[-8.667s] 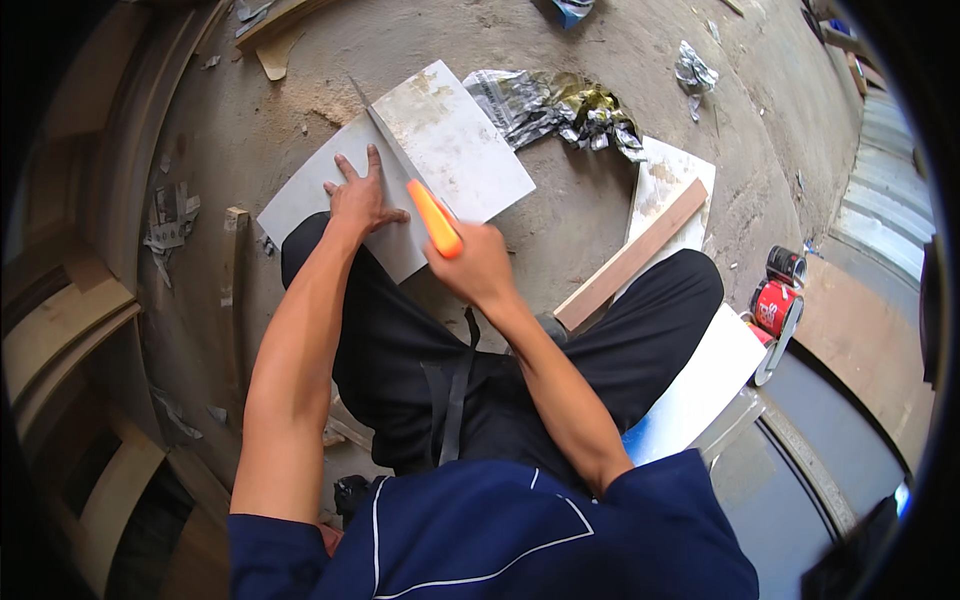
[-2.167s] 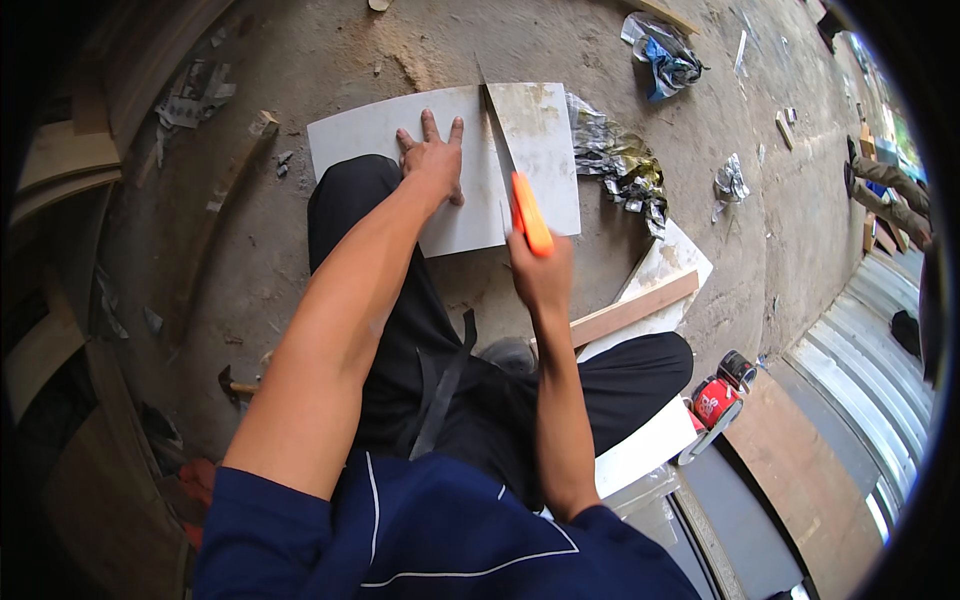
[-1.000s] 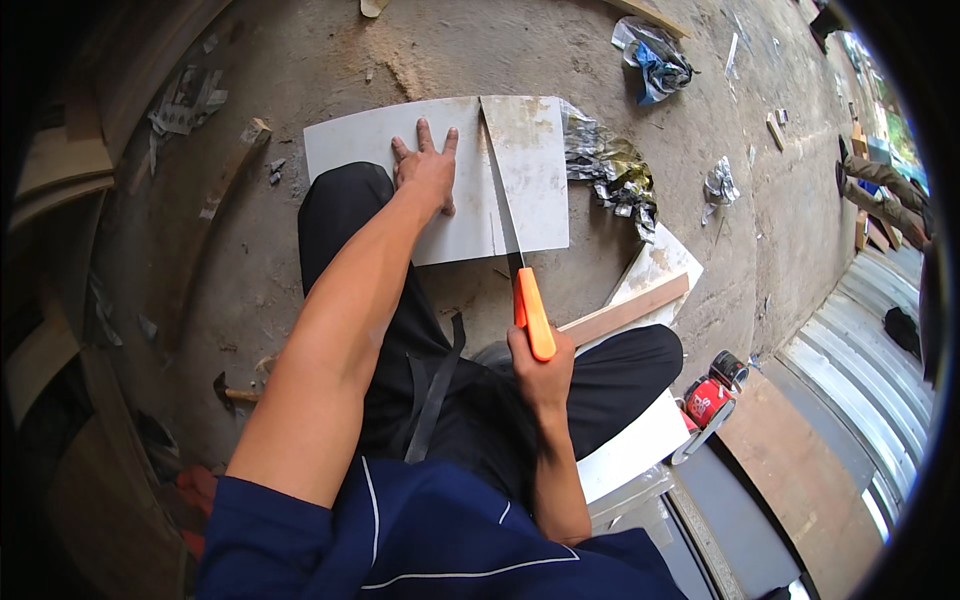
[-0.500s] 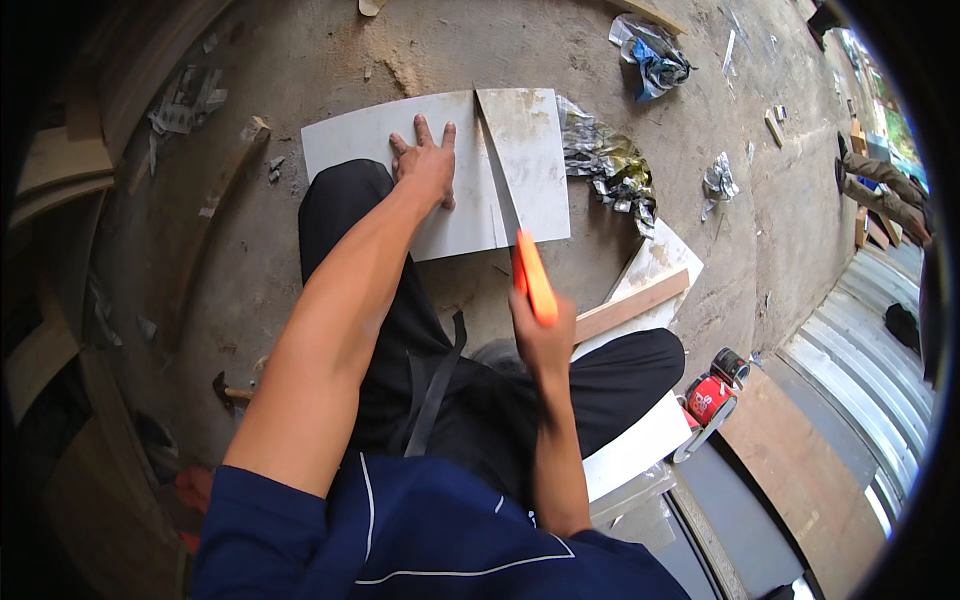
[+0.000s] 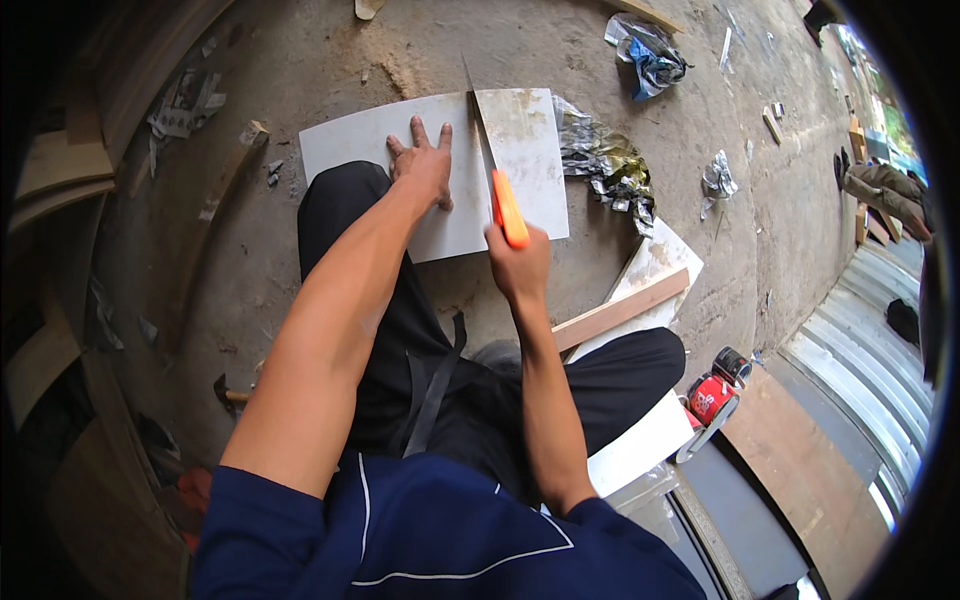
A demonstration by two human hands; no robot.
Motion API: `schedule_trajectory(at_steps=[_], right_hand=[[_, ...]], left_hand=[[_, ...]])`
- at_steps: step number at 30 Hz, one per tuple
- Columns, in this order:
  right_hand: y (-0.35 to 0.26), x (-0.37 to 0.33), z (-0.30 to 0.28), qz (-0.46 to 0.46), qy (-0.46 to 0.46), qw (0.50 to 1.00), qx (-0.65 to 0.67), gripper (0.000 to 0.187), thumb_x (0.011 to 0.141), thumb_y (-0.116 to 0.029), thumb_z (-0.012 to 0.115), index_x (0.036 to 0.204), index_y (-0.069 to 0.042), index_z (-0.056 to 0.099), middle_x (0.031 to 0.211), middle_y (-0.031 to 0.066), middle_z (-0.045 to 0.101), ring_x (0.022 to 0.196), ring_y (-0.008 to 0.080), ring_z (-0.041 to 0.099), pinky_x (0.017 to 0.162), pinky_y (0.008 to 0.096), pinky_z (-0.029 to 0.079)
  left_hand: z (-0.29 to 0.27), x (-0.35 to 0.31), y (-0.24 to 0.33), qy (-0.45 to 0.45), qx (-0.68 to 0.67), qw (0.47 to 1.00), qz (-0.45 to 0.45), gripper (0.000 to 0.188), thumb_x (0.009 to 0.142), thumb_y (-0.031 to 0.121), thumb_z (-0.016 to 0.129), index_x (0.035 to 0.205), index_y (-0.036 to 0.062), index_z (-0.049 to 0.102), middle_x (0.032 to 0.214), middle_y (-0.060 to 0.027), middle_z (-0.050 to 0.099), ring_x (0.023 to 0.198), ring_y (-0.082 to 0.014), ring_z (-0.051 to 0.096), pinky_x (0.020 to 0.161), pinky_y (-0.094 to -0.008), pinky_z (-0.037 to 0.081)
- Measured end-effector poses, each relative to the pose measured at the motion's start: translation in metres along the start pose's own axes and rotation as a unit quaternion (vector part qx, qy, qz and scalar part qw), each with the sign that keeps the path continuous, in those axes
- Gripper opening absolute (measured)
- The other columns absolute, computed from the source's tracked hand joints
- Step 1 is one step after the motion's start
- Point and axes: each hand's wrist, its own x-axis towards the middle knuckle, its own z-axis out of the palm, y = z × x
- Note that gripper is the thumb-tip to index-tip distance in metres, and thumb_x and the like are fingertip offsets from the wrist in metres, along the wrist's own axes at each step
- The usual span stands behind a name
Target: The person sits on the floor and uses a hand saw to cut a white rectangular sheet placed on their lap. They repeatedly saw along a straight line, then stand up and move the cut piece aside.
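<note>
A white board (image 5: 345, 135) lies across in front of me, partly under my bent left knee. My left hand (image 5: 424, 172) rests flat on it with the fingers spread. Just to the right, my right hand (image 5: 521, 262) is wrapped round the orange handle of a hand saw (image 5: 510, 212). The saw's thin blade runs away from me over the board, and its tip sticks out past the far edge. Right of the blade, the board's surface has brownish stains. Part of the saw handle is hidden in my fist.
Crumpled foil-like sheet (image 5: 605, 160) lies beside the board's right edge. Nearer, a wooden strip (image 5: 630, 308) crosses another white piece. Red and dark cans (image 5: 712, 396) stand by my right knee. A hammer (image 5: 232, 394) lies at the left. A person (image 5: 890, 195) is at the far right.
My right hand has pushed the saw away from me, so its tip now reaches beyond the board's far edge. My left hand has stayed in place on the board.
</note>
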Motion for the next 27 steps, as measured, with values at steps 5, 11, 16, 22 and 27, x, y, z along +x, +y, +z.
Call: schedule_trajectory(at_steps=[5, 11, 16, 22, 27], right_hand=[[-0.022, -0.031, -0.024, 0.032, -0.031, 0.999, 0.012, 0.026, 0.079, -0.015, 0.062, 0.066, 0.006, 0.054, 0.051, 0.0177, 0.048, 0.045, 0.0183, 0.046, 0.048, 0.0377, 0.038], [-0.018, -0.057, -0.040, 0.079, -0.036, 0.995, 0.039, 0.027, 0.080, -0.013, 0.062, 0.063, 0.005, 0.051, 0.050, 0.0134, 0.045, 0.047, 0.0147, 0.042, 0.047, 0.0360, 0.036], [-0.009, 0.003, -0.012, 0.043, -0.003, 0.999, 0.015, 0.028, 0.080, -0.016, 0.062, 0.064, 0.005, 0.053, 0.051, 0.0167, 0.049, 0.044, 0.0181, 0.045, 0.047, 0.0376, 0.037], [-0.024, -0.089, -0.054, 0.079, -0.043, 0.996, 0.030, 0.027, 0.081, -0.015, 0.064, 0.065, 0.004, 0.053, 0.054, 0.0153, 0.049, 0.047, 0.0179, 0.046, 0.049, 0.0365, 0.038], [-0.004, 0.006, -0.007, 0.037, 0.008, 0.999, 0.020, 0.028, 0.078, -0.017, 0.061, 0.063, 0.005, 0.053, 0.050, 0.0174, 0.047, 0.043, 0.0198, 0.045, 0.047, 0.0379, 0.037]], left_hand=[[0.005, -0.003, -0.014, 0.005, -0.004, 1.000, 0.019, 0.135, 0.050, 0.035, 0.091, 0.153, 0.0135, 0.007, 0.150, -0.0380, 0.007, 0.136, -0.0530, 0.025, 0.108, -0.0615, 0.026], [0.006, -0.004, -0.010, 0.011, 0.009, 1.000, 0.023, 0.139, 0.046, 0.039, 0.092, 0.153, 0.0094, 0.008, 0.147, -0.0434, 0.010, 0.136, -0.0502, 0.030, 0.110, -0.0629, 0.021], [0.000, 0.001, -0.002, 0.024, 0.005, 0.999, 0.044, 0.138, 0.047, 0.038, 0.091, 0.153, 0.0107, 0.008, 0.147, -0.0425, 0.009, 0.134, -0.0539, 0.029, 0.110, -0.0622, 0.021], [0.007, -0.005, -0.017, 0.017, 0.022, 0.999, 0.024, 0.137, 0.048, 0.038, 0.091, 0.153, 0.0118, 0.007, 0.148, -0.0420, 0.007, 0.133, -0.0563, 0.028, 0.111, -0.0619, 0.021], [-0.002, -0.006, 0.004, 0.015, 0.017, 0.999, 0.039, 0.136, 0.048, 0.037, 0.091, 0.153, 0.0121, 0.008, 0.149, -0.0412, 0.007, 0.133, -0.0570, 0.027, 0.111, -0.0613, 0.022]])
